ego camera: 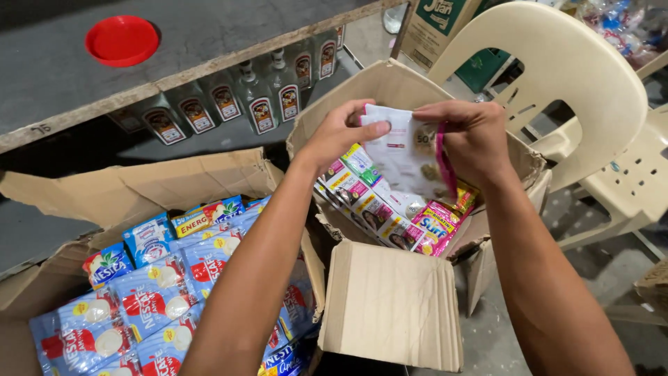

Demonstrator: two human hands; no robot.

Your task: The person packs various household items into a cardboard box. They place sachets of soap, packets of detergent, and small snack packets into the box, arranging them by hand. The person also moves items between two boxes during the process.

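Both my hands hold a strip of white sachets with a pink edge [407,157] above an open cardboard box [390,306]. My left hand [341,132] pinches its upper left corner. My right hand [470,136] grips its upper right side. Inside the box lie rows of small colourful sachets [369,202] and pink packets [438,226]. The strip's lower end hangs down into the box.
A second open cardboard box [139,188] at the left holds several blue sachet packs [153,285]. Clear glass bottles [254,97] stand under a grey shelf [209,35] bearing a red lid [122,40]. Cream plastic chairs [584,83] stand at the right, a green-and-tan carton [438,21] behind.
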